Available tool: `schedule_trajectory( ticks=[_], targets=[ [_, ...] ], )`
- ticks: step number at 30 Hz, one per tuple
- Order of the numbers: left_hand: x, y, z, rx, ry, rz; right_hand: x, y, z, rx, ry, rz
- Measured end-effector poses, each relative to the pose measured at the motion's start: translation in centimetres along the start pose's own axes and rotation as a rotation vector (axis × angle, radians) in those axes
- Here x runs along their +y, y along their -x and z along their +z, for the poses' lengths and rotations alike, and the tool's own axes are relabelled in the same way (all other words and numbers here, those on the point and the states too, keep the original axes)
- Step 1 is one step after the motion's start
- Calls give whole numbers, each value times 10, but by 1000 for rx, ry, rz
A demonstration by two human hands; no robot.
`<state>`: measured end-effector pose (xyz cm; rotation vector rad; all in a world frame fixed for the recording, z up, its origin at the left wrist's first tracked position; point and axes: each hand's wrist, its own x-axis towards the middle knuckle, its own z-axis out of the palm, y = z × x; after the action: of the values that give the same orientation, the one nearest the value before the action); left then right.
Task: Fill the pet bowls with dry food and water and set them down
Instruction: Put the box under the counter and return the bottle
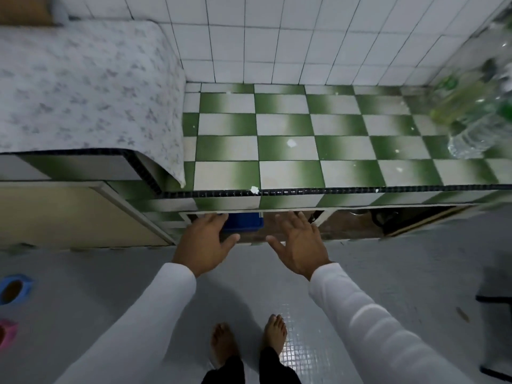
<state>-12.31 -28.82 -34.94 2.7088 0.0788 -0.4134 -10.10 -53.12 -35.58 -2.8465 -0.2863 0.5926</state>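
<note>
**Reaching under the counter for the blue container**

Using the green-and-white checkered tiled counter (288, 151) as the reference and going left to right. Way off to its lower left on the grey floor sit 2 pet bowls: a blue plastic bowl (13, 289) with something brown inside, and below it a pink plastic bowl (7, 333), only partly in view. So the bowls are already on the ground, well apart from the hands.

Just under the counter's front edge, the left hand (203, 243) is spread with relaxed fingers, holding nothing, right beside a blue plastic container (243, 221) tucked in the open cabinet. The right hand (300, 245) is next to it, also spread flat and empty.

My guess is the container holds the dry food, though I can't tell from here. If full, it'll probably be fairly heavy, rigid and a bit slick, so I'd take it with both hands on opposite sides and slide it out low.

On the counter's far right stand some clear plastic bottles (471, 106), blurry.
</note>
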Motion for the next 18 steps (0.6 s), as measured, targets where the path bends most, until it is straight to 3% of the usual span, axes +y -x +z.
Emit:
schedule_trajectory(
  ticks=[9, 18],
  targets=[
    [42, -14, -86, 112, -43, 167, -11, 16, -81, 169, -22, 82],
    [107, -33, -124, 154, -29, 351, 17, 47, -149, 320, 36, 217]
  ],
)
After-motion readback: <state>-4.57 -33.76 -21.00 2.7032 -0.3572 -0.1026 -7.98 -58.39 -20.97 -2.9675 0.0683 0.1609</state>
